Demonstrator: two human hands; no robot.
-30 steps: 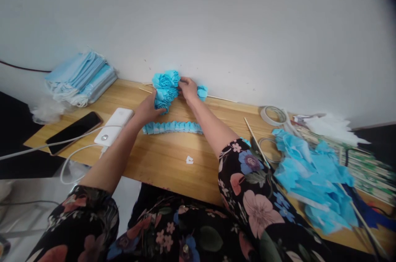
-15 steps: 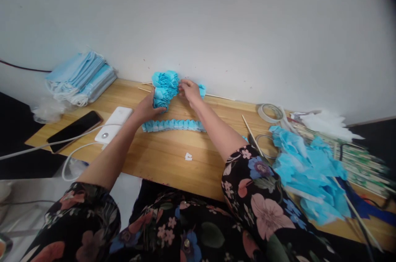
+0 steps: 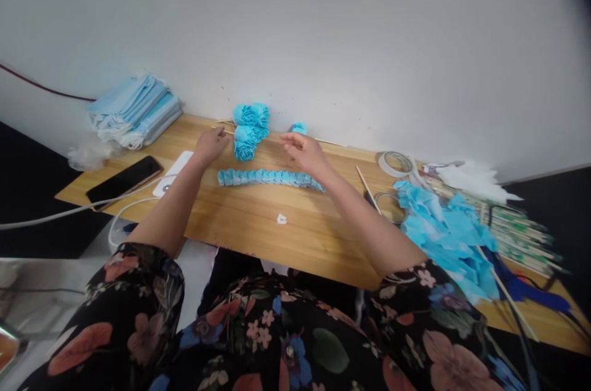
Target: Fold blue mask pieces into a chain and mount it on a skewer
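Several blue crinkled paper flowers (image 3: 245, 141) lie bunched near the wall, with thin sticks pointing left from them. Beside those sticks is my left hand (image 3: 213, 145), fingers bent close to one stick; whether it grips the stick is unclear. My right hand (image 3: 302, 151) hovers over the table to the right of the bunch, fingers apart and holding nothing. Just behind it a single blue flower (image 3: 298, 128) rests by the wall, its stick running right. A pleated light-blue strip (image 3: 268, 177) stretches across the table below both hands.
Stacked blue masks (image 3: 136, 109), a phone (image 3: 124, 181) and a white device (image 3: 174, 174) with cables lie left. At right are a tape roll (image 3: 395, 164), crumpled blue material (image 3: 446, 231), a loose stick and green-white packets (image 3: 521, 237). White scraps (image 3: 281, 218) lie in front.
My left hand has moved off the flower bunch to its left, by the sticks. My right hand has drawn back to the right and opened. The camera view has shifted slightly.
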